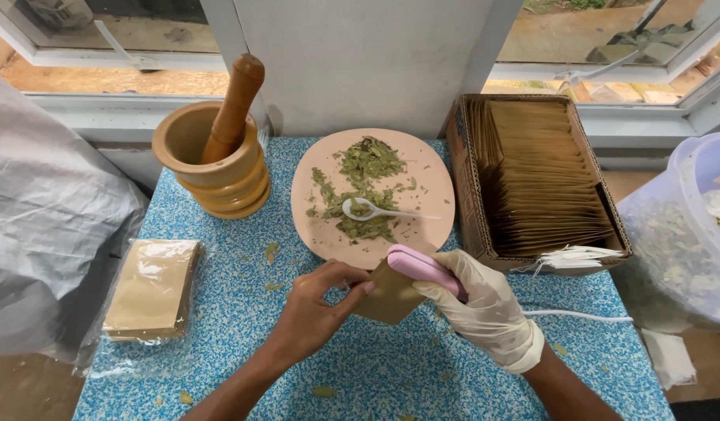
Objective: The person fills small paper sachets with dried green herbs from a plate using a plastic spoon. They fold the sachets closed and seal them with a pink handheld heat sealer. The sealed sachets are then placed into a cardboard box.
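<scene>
Left hand (pixel 313 308), bare, pinches brown paper sachet (pixel 387 296) just below pink plate (pixel 430 168). Gloved right hand (pixel 484 308) clamps pink heat sealer (pixel 422 269) on sachet edge. Sealing looks under way. Crushed leaves (pixel 364 183), spoon (pixel 375 210) remain on plate; boxed empty sachets (pixel 543 179) right of plate.

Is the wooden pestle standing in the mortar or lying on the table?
In the mortar: the wooden pestle leans tilted inside the wooden mortar.
</scene>
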